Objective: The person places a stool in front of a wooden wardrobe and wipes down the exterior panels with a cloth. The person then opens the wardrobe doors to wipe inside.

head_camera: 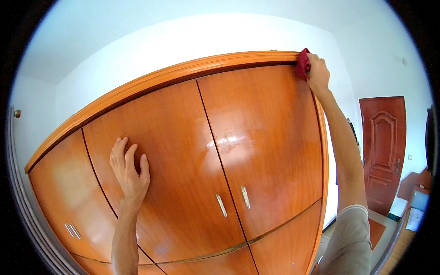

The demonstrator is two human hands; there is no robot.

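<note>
A tall wooden wardrobe with glossy orange-brown doors fills most of the head view. At its upper right corner my right hand grips a dark red cloth, pressed against the moulded top trim. My left hand is raised in front of a door left of the middle, fingers apart and holding nothing. Whether its fingertips touch the door is hard to tell. Slim metal handles sit lower on the doors, among them one handle and its neighbour beside the central gap.
To the right stands a reddish-brown panelled door in a white wall. A wooden desk or counter edge with items on it runs along the lower right. Grey vertical rails line the left rim. An orange-brown mat lies on the floor.
</note>
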